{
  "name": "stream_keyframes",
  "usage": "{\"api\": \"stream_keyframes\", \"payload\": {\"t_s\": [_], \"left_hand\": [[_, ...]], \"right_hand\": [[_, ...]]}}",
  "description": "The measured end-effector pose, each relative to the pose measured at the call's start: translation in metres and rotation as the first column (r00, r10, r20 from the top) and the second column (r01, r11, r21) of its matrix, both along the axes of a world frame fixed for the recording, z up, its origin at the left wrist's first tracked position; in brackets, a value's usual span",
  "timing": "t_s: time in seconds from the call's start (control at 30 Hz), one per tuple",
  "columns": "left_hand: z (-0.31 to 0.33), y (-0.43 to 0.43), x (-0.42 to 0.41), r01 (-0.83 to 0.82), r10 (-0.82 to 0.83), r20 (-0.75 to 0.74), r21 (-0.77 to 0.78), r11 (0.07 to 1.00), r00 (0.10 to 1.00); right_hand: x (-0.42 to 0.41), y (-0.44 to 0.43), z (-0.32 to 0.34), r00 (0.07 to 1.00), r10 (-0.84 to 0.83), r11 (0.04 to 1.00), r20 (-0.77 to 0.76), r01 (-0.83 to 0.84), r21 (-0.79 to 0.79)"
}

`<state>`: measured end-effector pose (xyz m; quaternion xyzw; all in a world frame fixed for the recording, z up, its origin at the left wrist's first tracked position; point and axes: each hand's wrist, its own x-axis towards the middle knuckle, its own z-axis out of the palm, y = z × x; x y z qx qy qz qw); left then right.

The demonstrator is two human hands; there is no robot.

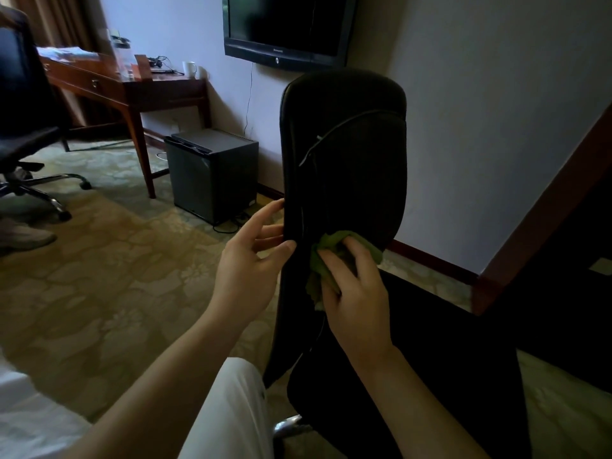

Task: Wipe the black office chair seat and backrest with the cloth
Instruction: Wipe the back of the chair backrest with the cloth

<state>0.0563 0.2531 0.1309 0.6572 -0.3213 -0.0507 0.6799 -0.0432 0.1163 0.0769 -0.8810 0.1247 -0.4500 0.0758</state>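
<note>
Centre frame, the green cloth (326,246) is bunched under curled fingers of the right hand (356,293) and pressed low on the black backrest (351,144), whose left edge is gripped by the left hand (251,263), thumb forward, probably for steadying.

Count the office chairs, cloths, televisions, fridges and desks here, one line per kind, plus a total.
Office chairs: 2, the wiped chair and the desk-side chair
Green cloth: 1
Television: 1
Mini fridge: 1
Wooden desk: 1
Total: 6
</note>
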Motion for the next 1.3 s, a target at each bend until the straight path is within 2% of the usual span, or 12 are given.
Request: {"api": "stream_keyframes", "payload": {"t_s": [0.2,0.43,0.53,0.7,1.3], "left_hand": [[-0.001,0.000,-0.002,-0.002,0.002,0.017,-0.001,1.000,1.000],[-0.003,0.003,0.001,0.013,-0.013,0.005,-0.010,1.000,1.000],[-0.004,0.003,0.001,0.011,-0.011,0.006,0.003,1.000,1.000],[-0.005,0.002,-0.001,0.002,-0.002,0.004,0.001,1.000,1.000],[-0.006,-0.001,0.000,-0.023,0.024,0.025,-0.004,1.000,0.999]], "right_hand": [[0.017,-0.002,0.035,0.998,0.028,0.999,0.058,-0.026,-0.035],[0.013,-0.007,0.009,0.996,0.054,0.998,0.071,-0.055,0.008],[0.004,-0.007,-0.003,0.998,0.064,0.998,0.025,-0.065,0.016],[-0.005,0.000,-0.008,0.990,0.140,0.982,0.014,-0.140,0.127],[0.022,-0.007,0.042,0.989,0.079,0.997,0.126,-0.075,-0.031]]}}
